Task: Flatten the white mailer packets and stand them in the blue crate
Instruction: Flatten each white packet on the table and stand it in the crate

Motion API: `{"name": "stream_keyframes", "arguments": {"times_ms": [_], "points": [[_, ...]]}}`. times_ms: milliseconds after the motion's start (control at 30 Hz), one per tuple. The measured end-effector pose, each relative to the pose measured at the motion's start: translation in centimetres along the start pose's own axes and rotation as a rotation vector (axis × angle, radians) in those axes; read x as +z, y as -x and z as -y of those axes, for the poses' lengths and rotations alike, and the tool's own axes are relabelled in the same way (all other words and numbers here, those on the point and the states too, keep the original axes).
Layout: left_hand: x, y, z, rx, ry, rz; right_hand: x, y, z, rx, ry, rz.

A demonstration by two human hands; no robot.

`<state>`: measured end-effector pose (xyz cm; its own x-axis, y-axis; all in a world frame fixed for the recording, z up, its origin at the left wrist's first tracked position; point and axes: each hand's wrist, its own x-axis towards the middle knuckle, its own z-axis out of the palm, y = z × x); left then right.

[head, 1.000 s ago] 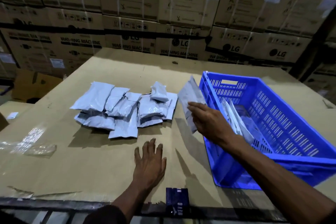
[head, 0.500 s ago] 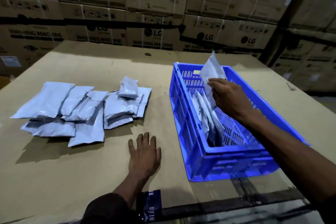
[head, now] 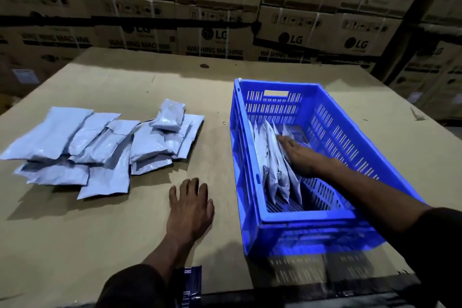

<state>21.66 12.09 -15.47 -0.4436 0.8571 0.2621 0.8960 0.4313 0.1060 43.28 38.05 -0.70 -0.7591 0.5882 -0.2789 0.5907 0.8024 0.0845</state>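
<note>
A blue crate (head: 332,130) stands on the right of the cardboard-covered table (head: 125,232). Several white mailer packets (head: 268,157) stand on edge along its left wall. My right hand (head: 298,155) reaches into the crate with straight fingers pressing flat against the outermost standing packet. A loose pile of white mailer packets (head: 100,147) lies on the table at the left, one small packet (head: 170,115) on top. My left hand (head: 191,210) rests flat on the cardboard between the pile and the crate, holding nothing.
Stacked cardboard washing-machine boxes (head: 225,20) form a wall behind the table. A dark blue label (head: 187,285) sits at the table's near edge by my left sleeve. The crate's right half (head: 322,190) holds no packets.
My right hand has carried the held packet from above the crate down among the standing ones and now presses on it with straight fingers. My left hand stays flat on the table.
</note>
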Motion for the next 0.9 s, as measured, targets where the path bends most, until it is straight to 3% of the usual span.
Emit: {"name": "stream_keyframes", "arguments": {"times_ms": [267,400,533,600,700,767,900], "points": [[-0.1,0.1,0.1,0.006,0.001,-0.015,-1.4,0.7,0.4,0.117,-0.476,-0.104],[-0.3,0.0,0.2,0.004,0.006,-0.025,-0.9,0.6,1.2,0.132,-0.53,0.014],[-0.2,0.2,0.3,0.012,0.017,-0.024,-1.4,0.9,2.2,0.11,-0.514,-0.02],[-0.2,0.4,0.5,0.041,0.035,-0.037,-1.9,1.1,2.5,0.14,-0.445,-0.141],[-0.5,0.7,0.9,0.081,0.084,-0.107,-3.0,0.9,2.9,0.172,-0.249,-0.518],[-0.7,1.0,1.7,0.095,0.093,-0.16,-4.6,0.7,4.5,0.15,-0.257,-0.714],[-1.8,2.4,5.6,0.061,0.097,-0.193,-8.4,0.3,11.2,-0.021,-0.314,-0.916]]}}
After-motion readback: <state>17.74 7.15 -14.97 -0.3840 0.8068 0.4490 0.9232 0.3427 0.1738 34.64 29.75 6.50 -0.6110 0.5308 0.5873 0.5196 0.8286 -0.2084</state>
